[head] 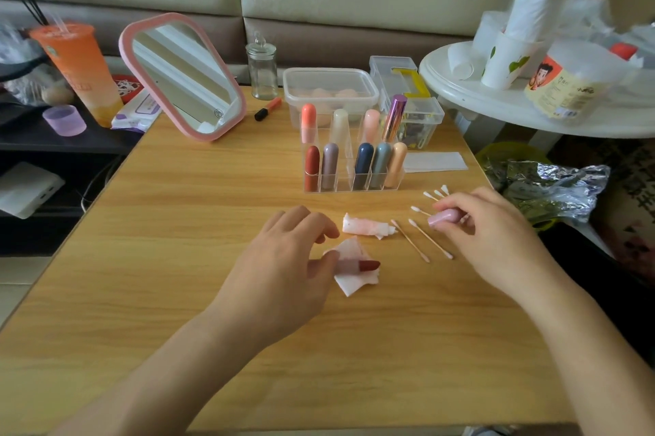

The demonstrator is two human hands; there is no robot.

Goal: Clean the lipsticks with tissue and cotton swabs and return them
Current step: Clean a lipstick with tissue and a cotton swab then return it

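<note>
Left hand: lipstick; right hand: cap; organizer: lipsticks (tub: maybe sponges)

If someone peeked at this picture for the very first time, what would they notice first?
Probably the middle of the wooden table: the left hand pinches an open lipstick with a dark red tip over a white tissue, and the right hand holds a pink cap. Behind them stands a clear organiser of colourful lipsticks, and further back on the left, a pink-framed mirror.
</note>
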